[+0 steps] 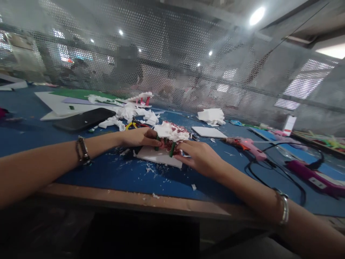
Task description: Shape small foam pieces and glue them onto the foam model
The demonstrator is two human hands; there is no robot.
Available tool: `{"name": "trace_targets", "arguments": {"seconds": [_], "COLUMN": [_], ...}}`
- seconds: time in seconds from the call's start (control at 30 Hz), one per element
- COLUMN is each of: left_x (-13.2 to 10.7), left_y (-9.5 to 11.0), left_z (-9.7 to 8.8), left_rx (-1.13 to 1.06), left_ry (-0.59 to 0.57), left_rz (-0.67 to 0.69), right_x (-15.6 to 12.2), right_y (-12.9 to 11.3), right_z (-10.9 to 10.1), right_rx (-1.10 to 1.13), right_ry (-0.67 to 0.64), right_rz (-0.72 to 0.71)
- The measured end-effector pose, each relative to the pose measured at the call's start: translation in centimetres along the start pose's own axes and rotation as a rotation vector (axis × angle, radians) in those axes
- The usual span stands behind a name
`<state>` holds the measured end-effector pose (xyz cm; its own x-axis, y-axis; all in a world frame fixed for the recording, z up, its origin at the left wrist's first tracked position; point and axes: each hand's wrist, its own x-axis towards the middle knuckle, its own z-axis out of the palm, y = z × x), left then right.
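foam model [172, 130], a white top flecked with dark red on green posts, is on the blue table [99, 176] between the two hands, near the front edge. the left hand [141, 136] has thumb and fingers pinched together on the post at the model's left; the right hand [201, 154] has its fingertips against the model's right side, by the other front post, though i cannot tell whether they are clamped on it. a white slab [157, 157] lies beneath the model; whether the posts rest on it is unclear. small white crumbs [149, 169] are scattered in front of the model. left of it, beyond the left hand, are crumpled white scraps [128, 112] and a black phone [83, 120], with a green sheet [81, 94] farther back. behind the model and to its left is a piece on pink posts [141, 99]. right of the model lies a white block [208, 132], then a pink glue gun [249, 146] and, farthest right and nearer the front, a purple power strip [312, 176].
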<state>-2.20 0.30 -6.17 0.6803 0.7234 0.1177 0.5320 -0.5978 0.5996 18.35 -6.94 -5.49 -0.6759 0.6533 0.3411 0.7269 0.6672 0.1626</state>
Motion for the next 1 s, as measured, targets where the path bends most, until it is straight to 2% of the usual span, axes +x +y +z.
{"name": "trace_targets", "arguments": {"seconds": [0.1, 0.2, 0.3, 0.4, 0.5, 0.57, 0.67, 0.87, 1.0], "left_x": [-0.3, -0.5, -0.5, -0.4, 0.0, 0.1, 0.1, 0.1, 0.2], "left_y": [0.3, 0.7, 1.0, 1.1, 1.0, 1.0, 1.3, 1.4, 0.4], "left_z": [-0.2, -0.3, -0.3, 0.2, 0.9, 1.3, 1.4, -0.1, -2.0], "left_rx": [-0.039, -0.113, -0.072, -0.008, -0.116, -0.183, -0.212, -0.103, 0.017], "left_ry": [-0.041, 0.010, 0.070, 0.180, 0.220, 0.224, 0.241, 0.304, 0.474], "left_rz": [-0.063, -0.042, -0.056, -0.070, 0.052, 0.120, 0.144, 0.199, 0.157], "right_x": [-0.3, -0.8, -0.9, -0.6, -0.1, 0.4, 1.2, 3.2, 5.2], "right_y": [0.3, 0.9, 1.3, 1.3, 0.9, 0.7, 0.6, 2.3, 5.5], "right_z": [-0.8, -1.5, -1.7, -1.7, -1.6, -1.3, -0.8, -0.5, -1.9], "right_rx": [0.091, 0.135, 0.206, 0.334, 0.457, 0.475, 0.467, 0.426, 0.336], "right_ry": [0.113, 0.227, 0.272, 0.222, 0.101, 0.105, 0.143, 0.107, 0.118], "right_rz": [0.005, 0.069, 0.183, 0.296, 0.328, 0.353, 0.388, 0.447, 0.560]}}
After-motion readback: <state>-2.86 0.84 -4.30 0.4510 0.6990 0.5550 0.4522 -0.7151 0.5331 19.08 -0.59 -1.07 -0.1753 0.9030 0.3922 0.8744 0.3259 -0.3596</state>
